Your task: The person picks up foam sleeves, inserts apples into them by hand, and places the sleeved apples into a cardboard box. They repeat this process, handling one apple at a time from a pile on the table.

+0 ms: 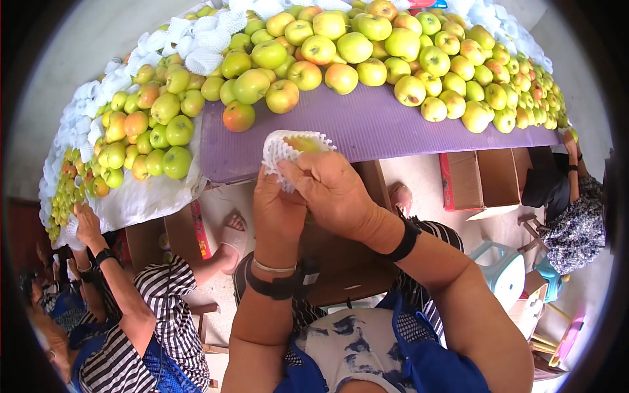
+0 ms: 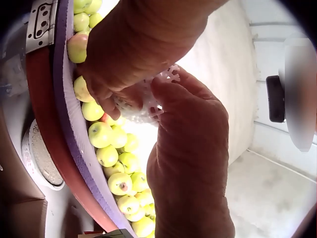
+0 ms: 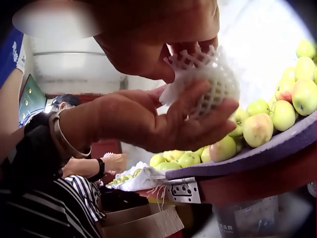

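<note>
An apple (image 1: 303,143) sits in a white foam net (image 1: 274,149), its top showing through the net's opening, above the purple table edge in the head view. The left hand (image 1: 280,203) holds it from below and the side; in the right wrist view the left fingers curl round the netted apple (image 3: 218,89). Across the top, the right hand (image 1: 337,193) pinches the net's rim with thumb and fingers. In the left wrist view the right hand (image 2: 133,54) covers much of the net (image 2: 141,106), beside the left hand (image 2: 190,129).
Apples (image 1: 354,46) are heaped along the purple table top (image 1: 295,121), with foam nets (image 1: 203,39) behind them. Below stand cardboard boxes (image 1: 481,180) and a plastic stool (image 1: 501,272). Other people (image 1: 144,314) sit at the left and far right.
</note>
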`<action>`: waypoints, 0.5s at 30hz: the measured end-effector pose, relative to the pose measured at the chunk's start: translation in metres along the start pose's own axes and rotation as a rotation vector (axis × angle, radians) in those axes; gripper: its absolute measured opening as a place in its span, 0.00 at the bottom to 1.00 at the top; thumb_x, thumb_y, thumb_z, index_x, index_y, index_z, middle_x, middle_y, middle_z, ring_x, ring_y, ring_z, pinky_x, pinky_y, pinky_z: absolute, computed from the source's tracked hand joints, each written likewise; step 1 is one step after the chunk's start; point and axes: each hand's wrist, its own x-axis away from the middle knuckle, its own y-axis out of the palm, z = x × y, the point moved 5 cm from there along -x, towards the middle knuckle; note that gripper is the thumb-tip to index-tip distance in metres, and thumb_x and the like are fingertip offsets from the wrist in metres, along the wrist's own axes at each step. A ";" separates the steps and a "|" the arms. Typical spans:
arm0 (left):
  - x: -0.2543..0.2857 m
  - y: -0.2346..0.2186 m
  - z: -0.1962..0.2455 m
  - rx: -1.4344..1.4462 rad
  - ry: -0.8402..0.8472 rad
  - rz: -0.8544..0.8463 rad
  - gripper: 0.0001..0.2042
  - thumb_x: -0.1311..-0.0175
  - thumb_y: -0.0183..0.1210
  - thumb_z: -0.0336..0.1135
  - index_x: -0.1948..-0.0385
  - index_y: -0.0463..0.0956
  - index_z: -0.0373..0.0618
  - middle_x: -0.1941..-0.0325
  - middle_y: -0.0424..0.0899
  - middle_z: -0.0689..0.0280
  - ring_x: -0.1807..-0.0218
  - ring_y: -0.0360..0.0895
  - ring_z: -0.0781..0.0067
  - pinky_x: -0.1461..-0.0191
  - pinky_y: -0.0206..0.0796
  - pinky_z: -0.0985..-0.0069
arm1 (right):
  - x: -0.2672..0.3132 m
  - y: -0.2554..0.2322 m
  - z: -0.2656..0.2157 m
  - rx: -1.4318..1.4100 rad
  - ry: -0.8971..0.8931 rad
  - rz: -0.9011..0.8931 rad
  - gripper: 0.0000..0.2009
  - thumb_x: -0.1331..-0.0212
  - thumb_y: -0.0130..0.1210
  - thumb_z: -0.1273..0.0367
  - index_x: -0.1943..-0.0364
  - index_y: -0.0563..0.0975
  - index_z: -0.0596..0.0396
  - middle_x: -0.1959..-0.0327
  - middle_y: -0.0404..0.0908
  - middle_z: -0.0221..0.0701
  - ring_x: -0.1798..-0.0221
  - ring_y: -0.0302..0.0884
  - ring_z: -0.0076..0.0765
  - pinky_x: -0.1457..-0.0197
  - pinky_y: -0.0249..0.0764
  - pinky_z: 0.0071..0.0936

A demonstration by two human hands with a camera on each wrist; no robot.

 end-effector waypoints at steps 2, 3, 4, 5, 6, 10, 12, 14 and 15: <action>0.002 0.010 0.003 0.103 -0.065 -0.061 0.21 0.36 0.43 0.37 0.43 0.61 0.37 0.44 0.70 0.56 0.41 0.66 0.61 0.35 0.55 0.64 | 0.001 0.000 0.003 -0.043 0.043 -0.036 0.16 0.53 0.54 0.73 0.56 0.75 0.61 0.60 0.72 0.37 0.58 0.70 0.46 0.57 0.68 0.37; 0.004 0.018 0.005 0.118 -0.068 -0.111 0.22 0.35 0.42 0.39 0.43 0.61 0.37 0.43 0.69 0.56 0.40 0.65 0.60 0.35 0.54 0.63 | 0.000 -0.002 0.002 -0.036 0.042 -0.029 0.16 0.52 0.54 0.73 0.56 0.75 0.60 0.60 0.72 0.37 0.57 0.70 0.46 0.56 0.67 0.36; 0.006 0.027 0.008 0.133 -0.072 -0.160 0.23 0.35 0.42 0.41 0.43 0.60 0.36 0.42 0.68 0.56 0.39 0.64 0.60 0.34 0.52 0.63 | -0.001 -0.003 0.001 -0.029 0.041 -0.021 0.15 0.51 0.53 0.73 0.57 0.75 0.60 0.60 0.72 0.37 0.57 0.69 0.45 0.56 0.67 0.36; 0.007 0.032 0.009 0.148 -0.076 -0.207 0.24 0.34 0.41 0.43 0.43 0.60 0.36 0.42 0.68 0.55 0.38 0.63 0.59 0.33 0.51 0.62 | -0.003 -0.005 -0.002 -0.009 0.025 -0.002 0.14 0.50 0.53 0.72 0.58 0.75 0.60 0.60 0.72 0.37 0.56 0.69 0.44 0.55 0.67 0.35; 0.006 0.031 0.008 0.115 -0.057 -0.216 0.24 0.34 0.42 0.44 0.42 0.60 0.36 0.41 0.67 0.55 0.38 0.63 0.59 0.33 0.50 0.62 | -0.003 -0.005 -0.005 -0.016 0.017 0.001 0.13 0.49 0.53 0.72 0.59 0.75 0.60 0.60 0.72 0.36 0.57 0.69 0.44 0.56 0.67 0.35; 0.003 0.016 0.005 0.131 -0.042 -0.224 0.26 0.34 0.43 0.48 0.41 0.59 0.39 0.39 0.65 0.56 0.36 0.60 0.57 0.32 0.47 0.59 | -0.002 -0.008 -0.014 -0.109 -0.046 0.065 0.10 0.50 0.56 0.73 0.62 0.74 0.58 0.61 0.71 0.36 0.60 0.69 0.43 0.57 0.68 0.34; 0.002 0.014 0.007 0.230 -0.039 -0.245 0.26 0.34 0.42 0.48 0.40 0.58 0.41 0.38 0.64 0.57 0.36 0.59 0.57 0.32 0.46 0.58 | 0.003 -0.019 -0.020 -0.140 -0.155 0.248 0.10 0.52 0.57 0.75 0.63 0.73 0.57 0.61 0.71 0.36 0.61 0.70 0.43 0.58 0.69 0.33; 0.000 0.019 0.006 0.346 -0.013 -0.290 0.25 0.34 0.42 0.48 0.40 0.58 0.42 0.37 0.63 0.58 0.36 0.59 0.56 0.32 0.46 0.55 | 0.006 -0.028 -0.007 -0.330 0.147 0.306 0.12 0.54 0.58 0.76 0.63 0.73 0.57 0.60 0.71 0.37 0.63 0.70 0.43 0.60 0.70 0.33; 0.001 0.022 0.005 0.314 -0.010 -0.284 0.25 0.33 0.42 0.48 0.40 0.58 0.42 0.37 0.63 0.58 0.35 0.59 0.56 0.32 0.46 0.55 | 0.008 -0.032 -0.002 -0.421 0.302 0.335 0.13 0.55 0.59 0.76 0.63 0.73 0.57 0.60 0.71 0.37 0.64 0.70 0.43 0.60 0.70 0.33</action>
